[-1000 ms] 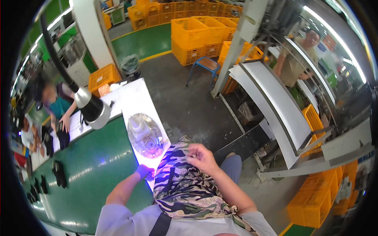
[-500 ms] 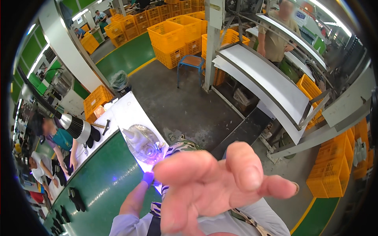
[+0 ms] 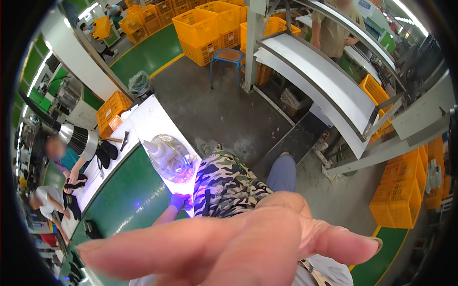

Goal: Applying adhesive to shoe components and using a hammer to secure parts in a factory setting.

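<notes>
My right hand [image 3: 248, 243] fills the view from five to eight o'clock, fingers spread, grip released and grasping nothing. My left hand [image 3: 178, 200] sits at the lit panel's [image 3: 148, 119] near edge, washed purple; I can't tell its grip. The clear glass piece [image 3: 170, 157] lies on that panel at ten o'clock. Blind like this, I could nudge it onto the green desk [image 3: 129, 200]. A lamp [image 3: 80, 139] hangs at nine, yellow crates [image 3: 210, 24] at twelve.
</notes>
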{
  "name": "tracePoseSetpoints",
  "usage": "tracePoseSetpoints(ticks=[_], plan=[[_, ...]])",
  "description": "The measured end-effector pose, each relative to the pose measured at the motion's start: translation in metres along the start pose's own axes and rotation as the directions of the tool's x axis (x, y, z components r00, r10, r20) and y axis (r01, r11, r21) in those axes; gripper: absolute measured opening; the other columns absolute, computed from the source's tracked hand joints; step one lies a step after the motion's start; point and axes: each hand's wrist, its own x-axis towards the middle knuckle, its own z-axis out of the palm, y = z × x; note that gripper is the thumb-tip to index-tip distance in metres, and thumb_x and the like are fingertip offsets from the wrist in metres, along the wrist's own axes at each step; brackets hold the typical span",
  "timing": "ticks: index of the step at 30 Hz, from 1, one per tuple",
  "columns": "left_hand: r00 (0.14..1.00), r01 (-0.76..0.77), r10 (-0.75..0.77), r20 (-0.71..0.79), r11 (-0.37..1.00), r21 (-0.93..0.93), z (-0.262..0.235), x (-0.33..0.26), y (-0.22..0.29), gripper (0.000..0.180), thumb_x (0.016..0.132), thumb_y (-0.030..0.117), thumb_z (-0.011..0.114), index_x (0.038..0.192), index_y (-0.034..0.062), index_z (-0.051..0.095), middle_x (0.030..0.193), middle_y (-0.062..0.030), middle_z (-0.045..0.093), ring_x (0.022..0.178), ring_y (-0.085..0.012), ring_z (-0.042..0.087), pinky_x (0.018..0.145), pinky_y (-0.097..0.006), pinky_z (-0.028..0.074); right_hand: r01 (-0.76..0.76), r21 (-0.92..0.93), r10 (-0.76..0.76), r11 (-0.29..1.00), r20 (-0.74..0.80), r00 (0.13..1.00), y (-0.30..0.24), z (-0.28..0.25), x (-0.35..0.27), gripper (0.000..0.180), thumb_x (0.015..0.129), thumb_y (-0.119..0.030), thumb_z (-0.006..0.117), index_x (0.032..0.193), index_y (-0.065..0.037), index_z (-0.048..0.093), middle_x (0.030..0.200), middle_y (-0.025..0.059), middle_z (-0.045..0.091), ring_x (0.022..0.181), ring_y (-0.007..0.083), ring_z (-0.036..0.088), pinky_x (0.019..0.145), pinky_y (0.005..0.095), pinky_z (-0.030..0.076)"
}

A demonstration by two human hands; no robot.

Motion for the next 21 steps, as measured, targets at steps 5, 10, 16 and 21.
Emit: tracePoseSetpoints(ticks=[5, 10, 16, 21], plan=[[0.989, 0.145, -0.144, 0.017, 0.983, -0.112, 0.003, -0.017, 0.013, 0.016, 0.082, 0.018, 0.071, 0.076, 0.0054, 0.064, 0.066, -0.0094, 0.065, 0.053, -0.0238, 0.065, 0.049, -0.039, 0.055, 0.025, -0.007, -0.026, 1.000, -0.032, 0.999, 0.010, 0.023, -0.005, 0.091, 0.082, -0.044, 0.072, 0.149, -0.011, 0.020, 0.144, 0.0405, -0.013, 0.130, 0.0567, 0.028, 0.087, 0.0390, 0.057], [0.991, 0.134, -0.133, 0.017, 0.985, -0.108, 0.010, -0.017, 0.021, 0.016, 0.081, 0.016, 0.072, 0.074, 0.0050, 0.063, 0.064, -0.0105, 0.063, 0.051, -0.0249, 0.063, 0.047, -0.038, 0.053, 0.031, -0.037, -0.031, 0.999, -0.007, 0.999, -0.022, 0.051, -0.035, 0.092, 0.081, -0.046, 0.072, 0.149, -0.011, 0.020, 0.145, 0.0393, -0.011, 0.130, 0.0555, 0.029, 0.086, 0.0386, 0.056], [0.994, 0.097, -0.089, 0.059, 0.985, -0.143, 0.001, 0.014, -0.015, 0.013, 0.079, 0.015, 0.074, 0.075, 0.0070, 0.065, 0.065, -0.0066, 0.064, 0.049, -0.0207, 0.062, 0.046, -0.037, 0.052, 0.023, -0.140, -0.024, 0.990, -0.010, 1.000, -0.005, 0.035, -0.014, 0.094, 0.081, -0.047, 0.071, 0.149, -0.011, 0.019, 0.146, 0.0378, -0.009, 0.130, 0.0541, 0.029, 0.086, 0.0382, 0.056], [0.998, 0.049, -0.052, -0.030, 0.995, -0.092, -0.005, 0.022, -0.027, 0.012, 0.078, 0.014, 0.074, 0.076, 0.0054, 0.066, 0.066, -0.0071, 0.064, 0.051, -0.0214, 0.063, 0.047, -0.036, 0.053, -0.002, -0.165, -0.002, 0.986, -0.025, 1.000, -0.002, 0.013, 0.000, 0.095, 0.080, -0.048, 0.071, 0.149, -0.011, 0.019, 0.146, 0.0366, -0.008, 0.131, 0.0528, 0.029, 0.085, 0.0378, 0.055]])
